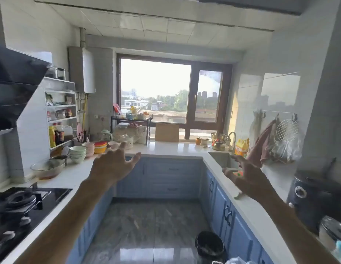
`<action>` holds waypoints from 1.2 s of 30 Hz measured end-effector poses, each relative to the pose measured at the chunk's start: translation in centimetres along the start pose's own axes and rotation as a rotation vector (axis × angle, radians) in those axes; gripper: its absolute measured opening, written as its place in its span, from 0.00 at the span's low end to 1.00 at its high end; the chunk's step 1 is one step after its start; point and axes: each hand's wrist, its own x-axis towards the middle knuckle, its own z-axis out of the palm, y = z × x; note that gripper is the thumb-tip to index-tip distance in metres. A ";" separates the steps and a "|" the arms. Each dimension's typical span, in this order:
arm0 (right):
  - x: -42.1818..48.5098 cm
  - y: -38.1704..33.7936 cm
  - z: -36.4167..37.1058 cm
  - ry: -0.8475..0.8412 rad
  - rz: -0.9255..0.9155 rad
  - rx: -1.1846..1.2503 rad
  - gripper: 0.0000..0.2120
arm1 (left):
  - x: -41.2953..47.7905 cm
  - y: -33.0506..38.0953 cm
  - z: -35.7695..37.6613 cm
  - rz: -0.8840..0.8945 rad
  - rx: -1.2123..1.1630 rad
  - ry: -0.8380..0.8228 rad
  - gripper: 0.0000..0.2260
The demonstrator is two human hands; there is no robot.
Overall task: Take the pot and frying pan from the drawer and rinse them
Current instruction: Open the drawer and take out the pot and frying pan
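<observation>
Both arms are stretched out in front, over the floor (147, 221) in the middle of a U-shaped kitchen. The left hand (112, 164) is wide open with fingers spread, palm facing away, holding nothing. The right hand (247, 178) is also open, with fingers fanned out and a bit blurry, and it's empty too. Neither one is touching anything.

Can't see the pot or the pan anywhere. The blue drawers (173, 178) under the far desk (166, 147) are all closed, so I can't tell which one they're in. The sink (221, 159) is set into the right corner of the desk, with a tap (232, 139) just behind it, and the right hand is hovering in front of it in this view.

On the left there's a black gas stove (19, 204) with a dark hood (13, 82) above it. Past that sits a glass bowl (48, 168), then stacks of bowls (77, 153) near the left hand's fingertips. A white rack (61, 111) with sauce bottles stands behind those.

A big window (156, 88) is straight ahead above the desk. A dark cooker (314, 199) sits on the right side, and a black bin (209, 244) is on the floor below it, near the cabinets.
</observation>
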 end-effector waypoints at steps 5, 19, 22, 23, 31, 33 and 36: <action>10.9 2.0 3.1 -0.003 -0.014 0.077 0.28 | 11.3 1.7 4.4 -0.012 0.001 0.020 0.33; 43.9 4.8 21.3 0.065 0.040 0.034 0.27 | 46.0 -2.6 26.4 0.002 -0.024 -0.010 0.34; 51.5 5.3 24.4 0.063 0.055 0.052 0.26 | 54.3 -2.8 30.3 0.035 -0.077 -0.002 0.32; 53.8 5.8 25.5 0.063 0.058 0.043 0.26 | 56.9 -2.6 31.8 0.053 -0.078 0.002 0.31; 72.2 13.6 35.7 0.041 0.092 0.039 0.25 | 73.9 -0.6 46.6 0.108 -0.107 0.004 0.31; 77.3 16.4 38.3 0.020 0.098 0.058 0.25 | 78.1 0.0 50.9 0.108 -0.110 -0.028 0.31; 84.2 21.1 42.9 -0.066 0.120 0.053 0.25 | 83.3 0.7 58.2 0.071 -0.106 -0.102 0.30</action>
